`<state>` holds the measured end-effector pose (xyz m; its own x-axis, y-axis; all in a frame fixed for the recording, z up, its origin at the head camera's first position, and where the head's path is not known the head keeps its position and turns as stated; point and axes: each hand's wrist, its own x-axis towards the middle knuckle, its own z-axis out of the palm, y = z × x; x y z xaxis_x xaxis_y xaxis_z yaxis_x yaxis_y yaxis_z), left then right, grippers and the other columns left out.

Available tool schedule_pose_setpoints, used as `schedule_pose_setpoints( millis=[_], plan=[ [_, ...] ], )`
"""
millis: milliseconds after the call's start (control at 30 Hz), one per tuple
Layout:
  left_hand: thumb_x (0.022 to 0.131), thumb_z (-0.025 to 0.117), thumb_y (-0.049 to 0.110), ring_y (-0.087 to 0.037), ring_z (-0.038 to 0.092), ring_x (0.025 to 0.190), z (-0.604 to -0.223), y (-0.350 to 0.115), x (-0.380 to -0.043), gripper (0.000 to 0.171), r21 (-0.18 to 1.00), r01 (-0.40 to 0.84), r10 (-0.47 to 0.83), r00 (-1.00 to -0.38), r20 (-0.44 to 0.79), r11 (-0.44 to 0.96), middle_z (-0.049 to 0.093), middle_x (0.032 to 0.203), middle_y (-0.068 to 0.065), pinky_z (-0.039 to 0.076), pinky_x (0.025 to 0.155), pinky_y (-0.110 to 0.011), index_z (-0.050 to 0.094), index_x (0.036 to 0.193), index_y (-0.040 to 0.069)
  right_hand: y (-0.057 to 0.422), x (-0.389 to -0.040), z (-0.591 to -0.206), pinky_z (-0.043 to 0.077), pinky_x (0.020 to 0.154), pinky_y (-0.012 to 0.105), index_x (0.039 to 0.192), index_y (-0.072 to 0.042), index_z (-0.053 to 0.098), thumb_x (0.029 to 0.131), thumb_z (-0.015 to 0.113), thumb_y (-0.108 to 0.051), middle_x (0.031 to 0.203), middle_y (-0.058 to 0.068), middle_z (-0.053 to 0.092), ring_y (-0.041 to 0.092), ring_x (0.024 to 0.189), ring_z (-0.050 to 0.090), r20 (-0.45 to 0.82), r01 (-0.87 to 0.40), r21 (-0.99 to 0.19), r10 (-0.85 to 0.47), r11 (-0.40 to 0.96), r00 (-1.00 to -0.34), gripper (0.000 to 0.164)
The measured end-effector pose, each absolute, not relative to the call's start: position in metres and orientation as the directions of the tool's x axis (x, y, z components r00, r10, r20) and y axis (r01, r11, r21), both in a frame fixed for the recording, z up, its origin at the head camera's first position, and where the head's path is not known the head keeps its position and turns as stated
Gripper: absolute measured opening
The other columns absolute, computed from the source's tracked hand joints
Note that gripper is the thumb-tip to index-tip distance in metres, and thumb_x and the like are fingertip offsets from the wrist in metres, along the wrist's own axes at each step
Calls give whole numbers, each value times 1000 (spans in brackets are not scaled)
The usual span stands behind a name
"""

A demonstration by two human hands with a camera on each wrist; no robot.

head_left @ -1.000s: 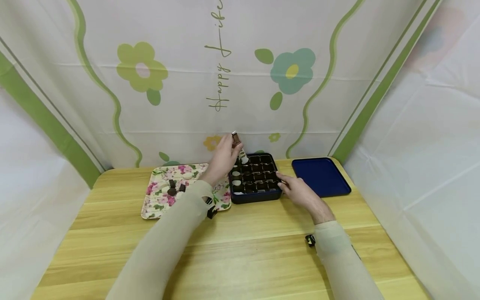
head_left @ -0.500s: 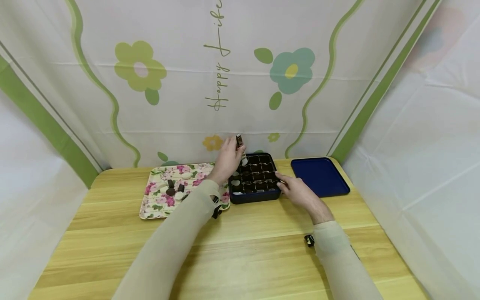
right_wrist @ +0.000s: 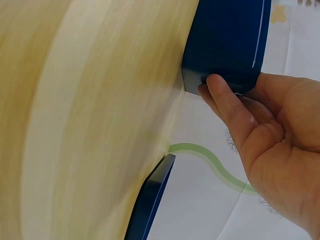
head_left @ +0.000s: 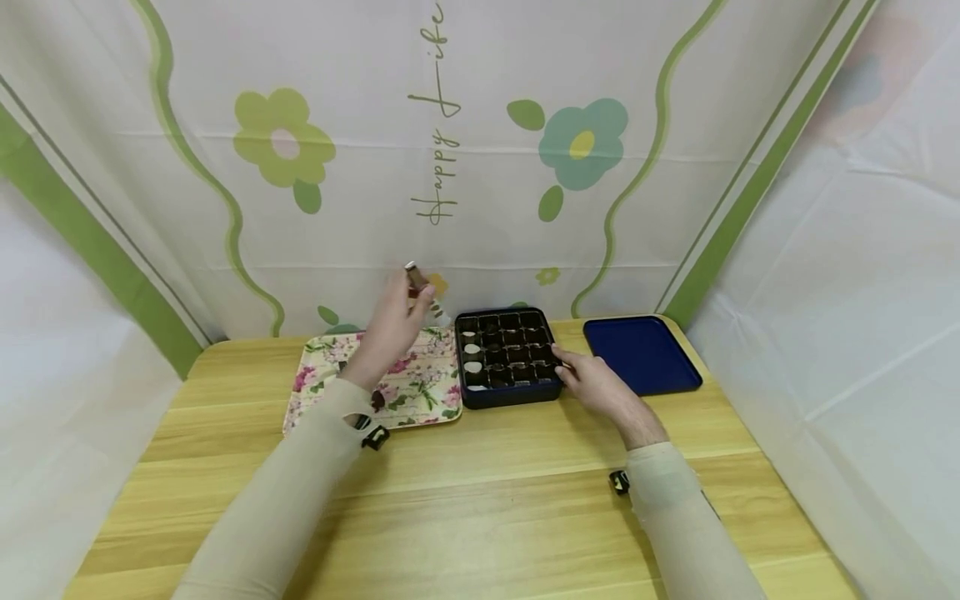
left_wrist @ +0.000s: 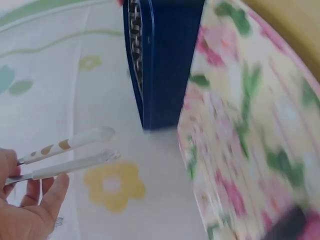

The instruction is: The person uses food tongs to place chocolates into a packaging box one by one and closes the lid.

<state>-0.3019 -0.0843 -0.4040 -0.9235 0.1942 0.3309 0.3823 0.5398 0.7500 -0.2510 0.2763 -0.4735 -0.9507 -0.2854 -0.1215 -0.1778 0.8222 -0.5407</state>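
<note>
My left hand [head_left: 390,325] holds a pair of tongs [left_wrist: 75,145] with white, gold-marked arms, just above the floral tray [head_left: 420,392]. In the left wrist view the tong tips stand apart with nothing between them. To the right is a dark blue box [head_left: 513,396] divided into small compartments; white pieces [head_left: 472,367] sit in its left column. My right hand [head_left: 596,383] grips the box's right wall, thumb outside and a finger at the rim. A dark piece [head_left: 378,401] shows on the tray, while my left forearm and hand hide much of the rest.
A flat blue lid-like tray [head_left: 643,354] lies right of the box. Everything stands on a wood-grain table [head_left: 480,517], against a white curtain [head_left: 495,233] printed with flowers. More white curtain hangs at both sides.
The left hand has swung left with the tongs, from over the box to over the floral tray. The right hand and the box have stayed put.
</note>
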Motion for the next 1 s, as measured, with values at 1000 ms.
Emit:
schedule_pose_setpoints(
  millis=[1000],
  plan=[
    [114, 43, 18, -43, 55, 132, -452, -191, -293, 23, 683, 256, 197, -966, 165, 684, 48, 138, -24, 52, 103, -58, 50, 133, 5, 276, -248, -471, 40, 47, 29, 166, -19, 32, 114, 49, -26, 58, -5, 42, 12, 44, 33, -131, -167, -563, -287, 810, -949, 55]
  ],
)
